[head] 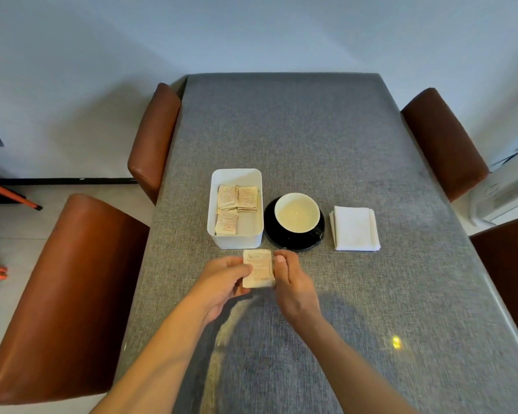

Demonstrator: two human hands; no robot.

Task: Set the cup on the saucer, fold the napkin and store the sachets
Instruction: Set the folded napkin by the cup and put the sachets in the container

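Note:
A cup (296,212), black outside and cream inside, stands on a black saucer (274,234) at the table's middle. Right of it lies a white napkin (354,228), folded into a rectangle. Left of the saucer stands a white box (237,239) with several sachets (237,201) lying in it. Just in front of the box, my left hand (225,282) and my right hand (293,279) hold a small stack of sachets (259,268) between them, left fingers on its left edge, right fingers on its right edge.
The grey cloth-covered table (281,130) runs away from me. Brown padded chairs stand at both sides: two on the left (153,138) (69,294), two on the right (443,141) (509,279).

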